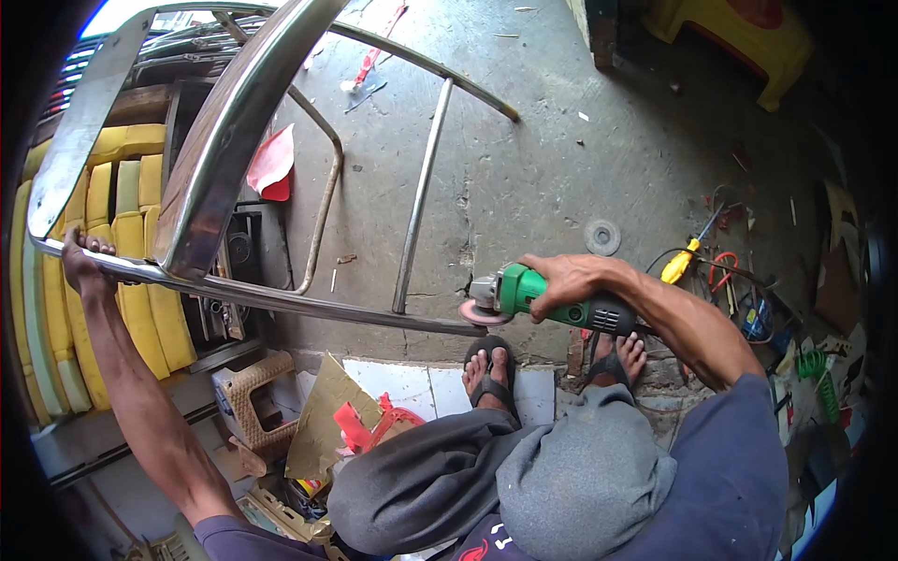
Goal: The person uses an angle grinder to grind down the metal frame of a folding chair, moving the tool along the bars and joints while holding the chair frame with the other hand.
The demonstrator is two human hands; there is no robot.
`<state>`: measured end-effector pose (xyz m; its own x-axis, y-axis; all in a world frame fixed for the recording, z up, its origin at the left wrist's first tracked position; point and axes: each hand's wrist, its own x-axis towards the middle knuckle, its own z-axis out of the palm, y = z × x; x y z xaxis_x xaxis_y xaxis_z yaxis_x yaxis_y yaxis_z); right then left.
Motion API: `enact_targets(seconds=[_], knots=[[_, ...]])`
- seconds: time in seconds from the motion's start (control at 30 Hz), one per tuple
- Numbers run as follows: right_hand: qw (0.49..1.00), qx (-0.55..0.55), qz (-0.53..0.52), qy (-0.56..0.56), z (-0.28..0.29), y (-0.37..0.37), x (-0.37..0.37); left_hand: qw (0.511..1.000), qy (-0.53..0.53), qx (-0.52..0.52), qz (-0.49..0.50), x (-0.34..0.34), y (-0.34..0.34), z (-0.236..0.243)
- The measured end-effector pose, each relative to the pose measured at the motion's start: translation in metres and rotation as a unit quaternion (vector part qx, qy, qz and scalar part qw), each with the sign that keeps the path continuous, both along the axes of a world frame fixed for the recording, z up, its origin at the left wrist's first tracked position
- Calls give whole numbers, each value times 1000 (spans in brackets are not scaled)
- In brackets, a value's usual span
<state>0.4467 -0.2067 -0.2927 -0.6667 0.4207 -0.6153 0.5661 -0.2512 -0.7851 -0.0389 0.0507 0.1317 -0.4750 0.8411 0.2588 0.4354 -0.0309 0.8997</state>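
My right hand is wrapped round a green and black angle grinder. The grinder's pinkish disc is at the end of a metal leg of a chair frame; whether it touches cannot be told. At the left, my left hand grips the same frame near a bend in its shiny tube. The frame lies tilted on its side, with a curved metal-edged wooden panel and a flat metal plate.
Yellow cushions are stacked at the left. A loose grey disc, a yellow-handled screwdriver and cables lie on the concrete floor at the right. A yellow stool stands at the far right. My sandalled feet are close below the grinder.
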Motion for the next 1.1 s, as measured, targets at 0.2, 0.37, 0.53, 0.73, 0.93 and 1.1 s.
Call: enact_targets(seconds=[0.2,0.37,0.53,0.73,0.93,1.1], knots=[[992,-90,-17,91,19,28,-19,1000,9,-4,12,4,-4,0],[993,-81,-45,80,6,-8,2,1000,8,-9,3,7,11,0],[986,2,-168,17,36,-71,49,998,33,-30,38,-1,35,15],[863,97,-496,19,69,-126,91,983,150,-19,104,30,89,26],[784,247,-567,-48,136,-119,116,948,159,-69,-266,61,114,34],[702,395,-572,-155,175,-96,92,978,176,7,-114,90,123,19]])
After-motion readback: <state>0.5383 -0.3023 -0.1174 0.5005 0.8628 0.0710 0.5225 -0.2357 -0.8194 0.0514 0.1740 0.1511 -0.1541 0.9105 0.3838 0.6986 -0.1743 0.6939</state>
